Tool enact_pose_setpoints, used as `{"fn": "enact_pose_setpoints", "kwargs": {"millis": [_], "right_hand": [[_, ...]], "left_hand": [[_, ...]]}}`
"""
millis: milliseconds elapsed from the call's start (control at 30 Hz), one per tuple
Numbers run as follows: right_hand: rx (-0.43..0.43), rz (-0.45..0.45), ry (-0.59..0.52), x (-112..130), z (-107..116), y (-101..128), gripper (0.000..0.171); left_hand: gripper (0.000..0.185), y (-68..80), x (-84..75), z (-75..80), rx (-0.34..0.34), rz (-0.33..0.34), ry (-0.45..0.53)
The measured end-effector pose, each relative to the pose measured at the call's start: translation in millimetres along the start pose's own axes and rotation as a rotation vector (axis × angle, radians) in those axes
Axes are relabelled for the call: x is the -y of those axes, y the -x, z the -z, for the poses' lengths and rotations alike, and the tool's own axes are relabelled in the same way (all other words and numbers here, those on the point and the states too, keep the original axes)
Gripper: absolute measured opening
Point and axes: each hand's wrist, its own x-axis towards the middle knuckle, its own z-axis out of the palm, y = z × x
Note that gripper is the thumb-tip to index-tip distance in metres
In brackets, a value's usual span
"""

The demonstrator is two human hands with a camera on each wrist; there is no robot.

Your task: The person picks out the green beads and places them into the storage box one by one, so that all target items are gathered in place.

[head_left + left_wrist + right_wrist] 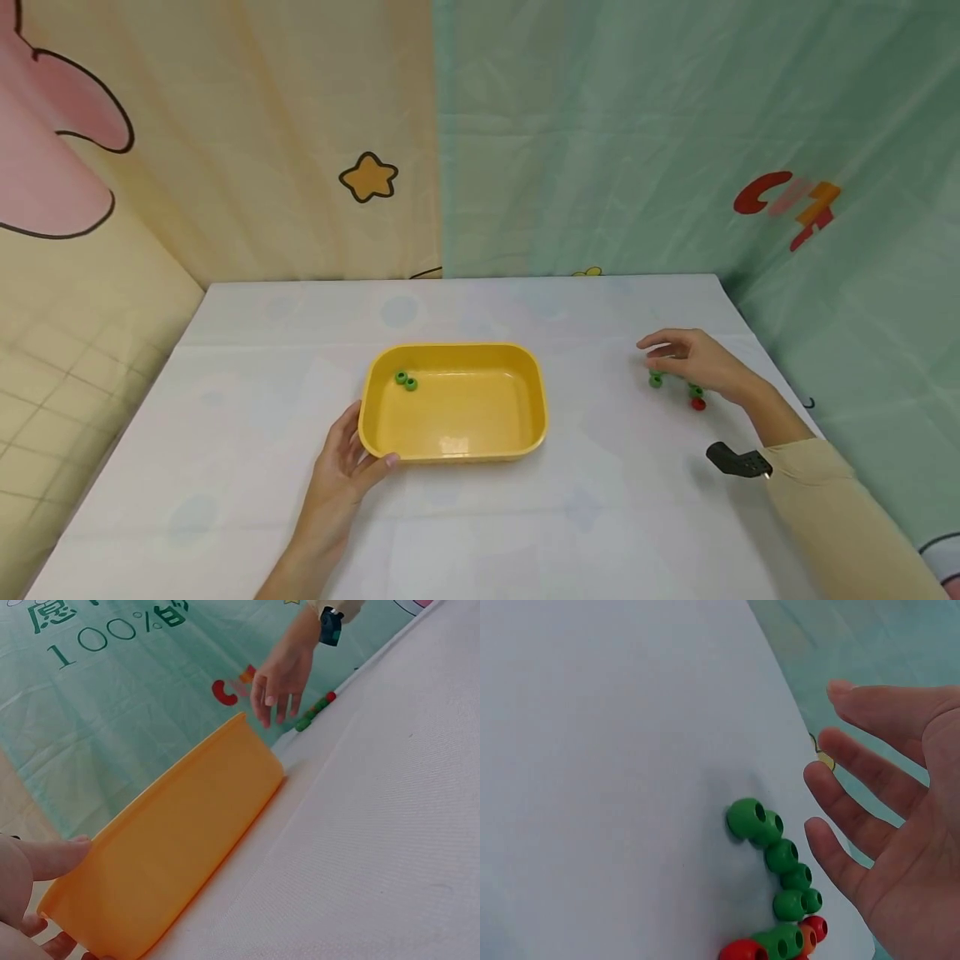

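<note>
My left hand (337, 479) grips the near left corner of a yellow plastic tray (453, 458), with the thumb at its rim and the fingers along the outside. Two green beads (411, 384) lie inside the tray toward its left end. Over at the right of the table, my right hand (699, 360) hovers with loosely bent, spread fingers and nothing between them. Close by it is a curved cluster of green beads (782, 856) with holes, along with red beads (744, 950) and an orange bead (808, 940). From the head view the hand hides part of this cluster.
A white cloth covers the table (225, 400). Printed curtains (525, 150) hang behind it and along both sides, close to the table's edges. A black wrist strap piece (738, 461) sticks out from the right sleeve (832, 500).
</note>
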Motion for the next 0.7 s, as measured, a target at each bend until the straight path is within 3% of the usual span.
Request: {"fn": "enact_pose_setpoints", "kwargs": {"millis": [700], "right_hand": [[-0.153,-0.018,0.047,-48.7,22.8,54.4,0.035]], "left_hand": [[0.094,0.3,-0.1,-0.6,-0.002,0.010,0.003]]}}
